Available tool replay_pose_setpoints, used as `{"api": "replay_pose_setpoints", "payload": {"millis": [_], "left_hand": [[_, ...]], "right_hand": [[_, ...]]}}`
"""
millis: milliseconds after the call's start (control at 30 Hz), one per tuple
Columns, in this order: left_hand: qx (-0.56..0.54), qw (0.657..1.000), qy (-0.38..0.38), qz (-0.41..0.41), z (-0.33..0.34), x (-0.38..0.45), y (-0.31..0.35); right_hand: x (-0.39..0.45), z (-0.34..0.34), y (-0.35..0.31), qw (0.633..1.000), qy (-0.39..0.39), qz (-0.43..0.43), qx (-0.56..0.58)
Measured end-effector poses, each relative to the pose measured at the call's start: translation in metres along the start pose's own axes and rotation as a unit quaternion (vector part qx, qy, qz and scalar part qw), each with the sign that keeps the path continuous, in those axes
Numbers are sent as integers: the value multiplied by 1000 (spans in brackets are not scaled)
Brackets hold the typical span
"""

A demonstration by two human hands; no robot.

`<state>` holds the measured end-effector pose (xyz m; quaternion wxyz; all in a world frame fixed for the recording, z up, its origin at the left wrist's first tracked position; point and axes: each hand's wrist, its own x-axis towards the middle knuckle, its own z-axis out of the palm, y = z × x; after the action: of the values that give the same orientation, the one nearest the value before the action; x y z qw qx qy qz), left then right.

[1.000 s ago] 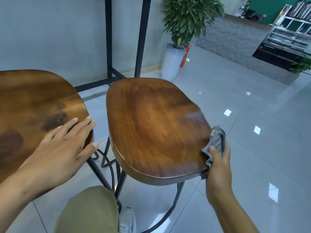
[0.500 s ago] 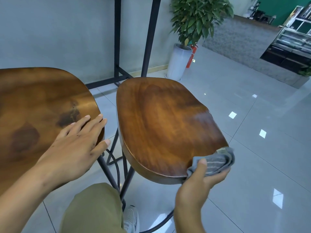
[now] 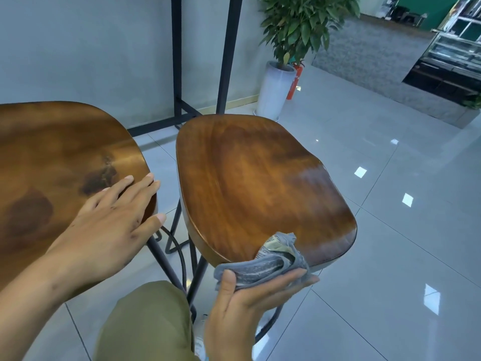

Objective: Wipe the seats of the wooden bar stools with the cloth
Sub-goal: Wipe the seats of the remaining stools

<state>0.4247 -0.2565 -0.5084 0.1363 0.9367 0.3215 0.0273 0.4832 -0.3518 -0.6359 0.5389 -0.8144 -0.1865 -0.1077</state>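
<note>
Two wooden bar stools with dark metal legs stand side by side. The right stool's seat (image 3: 255, 183) is glossy brown. At its near edge my right hand (image 3: 242, 306) grips a bunched grey cloth (image 3: 268, 261), thumb on top, pressing it against the seat's front rim. On the left stool's seat (image 3: 57, 157) my left hand (image 3: 109, 225) lies flat with fingers spread over its right edge, holding nothing.
A black metal frame (image 3: 226, 56) rises behind the stools against a grey wall. A potted plant in a tall white pot (image 3: 274, 89) stands at the back, with a red extinguisher beside it. Glossy tiled floor (image 3: 390, 230) stretches to the right. My knee in olive trousers (image 3: 145, 324) is below.
My right hand has carried the cloth from the right edge of the seat around to its front edge, moving leftward. The left hand stays flat on the left stool.
</note>
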Motion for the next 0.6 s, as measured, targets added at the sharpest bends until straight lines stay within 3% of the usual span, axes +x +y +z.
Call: {"api": "replay_pose_setpoints", "payload": {"millis": [33, 67, 100, 267, 600], "left_hand": [[-1, 1000, -1, 0, 0, 0, 1], [-2, 1000, -3, -3, -1, -1, 1], [-2, 1000, -5, -5, -2, -1, 2], [-3, 1000, -14, -11, -4, -4, 5], [1, 1000, -15, -14, -4, -4, 6]], "right_hand": [[24, -51, 17, 999, -48, 13, -2], [44, -96, 38, 997, 15, -38, -68], [39, -115, 54, 983, 47, -124, -127], [88, -165, 106, 895, -21, -383, -228], [115, -190, 62, 724, -147, -587, -332]]}}
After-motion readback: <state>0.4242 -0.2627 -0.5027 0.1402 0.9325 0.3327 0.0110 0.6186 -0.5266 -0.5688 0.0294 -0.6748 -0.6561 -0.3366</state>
